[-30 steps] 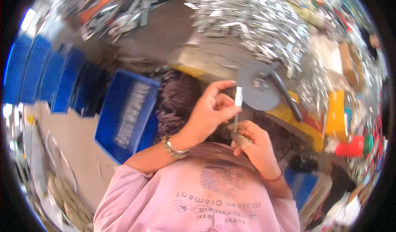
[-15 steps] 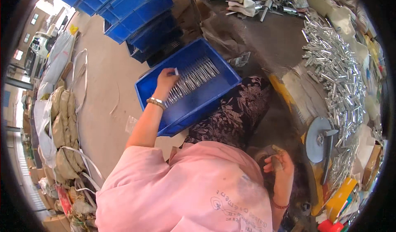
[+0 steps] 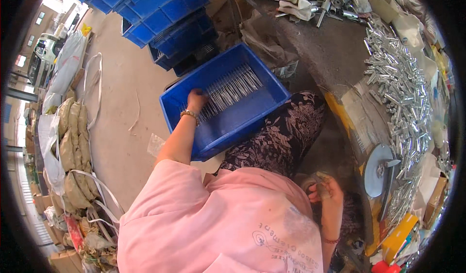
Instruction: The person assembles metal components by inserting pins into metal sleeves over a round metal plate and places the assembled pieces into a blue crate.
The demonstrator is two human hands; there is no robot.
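Note:
My left hand [image 3: 197, 99] reaches into a blue plastic bin [image 3: 213, 144], at the left end of a row of slim shiny metal pieces [image 3: 233, 89]. Its fingers are curled and closed, and whatever they hold is hidden. The metal pieces lie side by side in a slanting band across the bin's floor. My right hand [image 3: 326, 188] is beside my right hip, palm partly turned up. Its fingers are bent inward in a closed grip, with something too small to make out in them.
Stacked blue bins [image 3: 170, 11] rise beyond the working bin. To the right, a worn bench [image 3: 315, 45] carries a heap of short metal tubes [image 3: 398, 93] and a grey disc [image 3: 378, 171] with a lever. Tan sacks [image 3: 75, 147] line the left side.
My left hand has lowered into the bin; the small whitish thing seen at its fingers is out of sight. My right fingers have curled tighter. The view has shifted slightly.

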